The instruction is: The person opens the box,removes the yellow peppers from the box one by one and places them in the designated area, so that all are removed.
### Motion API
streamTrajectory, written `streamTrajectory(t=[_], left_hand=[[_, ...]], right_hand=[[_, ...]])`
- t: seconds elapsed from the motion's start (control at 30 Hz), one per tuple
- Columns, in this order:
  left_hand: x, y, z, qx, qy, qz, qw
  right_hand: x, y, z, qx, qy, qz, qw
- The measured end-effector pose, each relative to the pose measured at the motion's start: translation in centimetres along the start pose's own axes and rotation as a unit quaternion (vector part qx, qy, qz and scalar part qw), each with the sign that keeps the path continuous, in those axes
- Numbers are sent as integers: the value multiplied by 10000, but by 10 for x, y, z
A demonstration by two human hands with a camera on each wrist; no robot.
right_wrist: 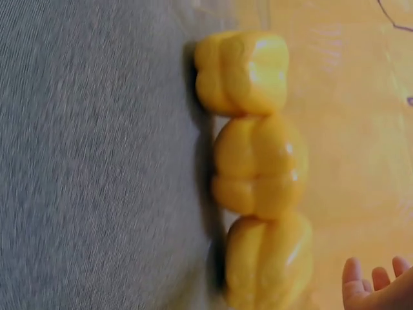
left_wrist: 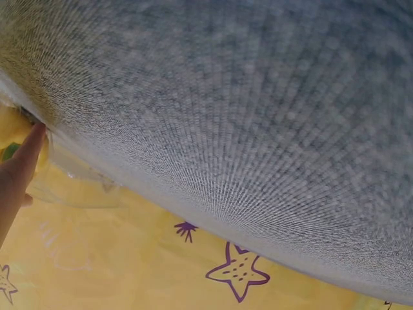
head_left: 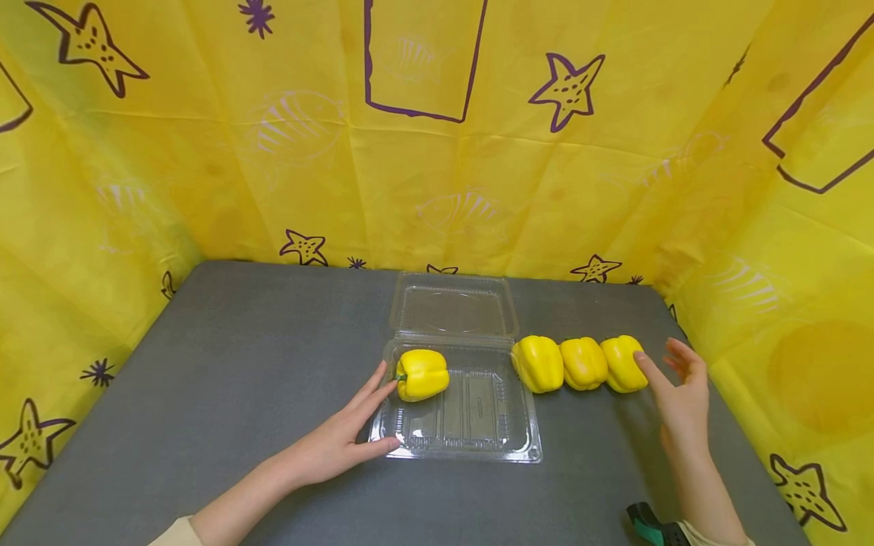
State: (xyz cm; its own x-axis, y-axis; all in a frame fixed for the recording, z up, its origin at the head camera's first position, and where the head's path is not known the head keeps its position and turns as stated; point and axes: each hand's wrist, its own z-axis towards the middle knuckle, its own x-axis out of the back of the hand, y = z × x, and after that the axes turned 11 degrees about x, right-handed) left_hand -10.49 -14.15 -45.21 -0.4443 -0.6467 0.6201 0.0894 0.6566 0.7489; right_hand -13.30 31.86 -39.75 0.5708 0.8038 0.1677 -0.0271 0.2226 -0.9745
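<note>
A clear plastic clamshell container (head_left: pixel 522 440) lies unfolded on the table, its lid (head_left: pixel 454 312) flat toward the back wall. One yellow bell pepper (head_left: pixel 425 375) lies on its side in the left part of the base, green stem pointing left. My left hand (head_left: pixel 341 440) spreads straight fingers along the container's left edge, fingertips right by that pepper's stem. To the right, three yellow bell peppers (head_left: pixel 584 365) stand in a touching row. Beside the rightmost pepper (head_left: pixel 623 365) is my right hand (head_left: pixel 685 406), thumb and fingers apart, thumb tip overlapping it in the head view.
Beneath everything is a dark grey table (head_left: pixel 273 349). Yellow cloth (head_left: pixel 437 167) printed with starfish and fish closes it in at the back and sides. A black and green band (head_left: pixel 652 523) shows at the right wrist.
</note>
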Motion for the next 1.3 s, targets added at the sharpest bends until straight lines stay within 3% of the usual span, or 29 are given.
streamTrajectory(t=[0.43, 0.67, 1.0, 1.3], left_hand=[[0, 1, -1, -3, -4, -18, 10000], [0, 0, -1, 6, -17, -35, 10000], [0, 1, -1, 30, 15, -51, 10000], [0, -1, -1, -82, 8, 3, 10000]], right_hand=[[-20, -14, -15, 495, -476, -245, 9973], [-28, -17, -21, 617, -741, -101, 9953], [-44, -20, -32, 940, -1390, -367, 9851], [-54, -23, -39, 1049, -1894, -233, 9760]])
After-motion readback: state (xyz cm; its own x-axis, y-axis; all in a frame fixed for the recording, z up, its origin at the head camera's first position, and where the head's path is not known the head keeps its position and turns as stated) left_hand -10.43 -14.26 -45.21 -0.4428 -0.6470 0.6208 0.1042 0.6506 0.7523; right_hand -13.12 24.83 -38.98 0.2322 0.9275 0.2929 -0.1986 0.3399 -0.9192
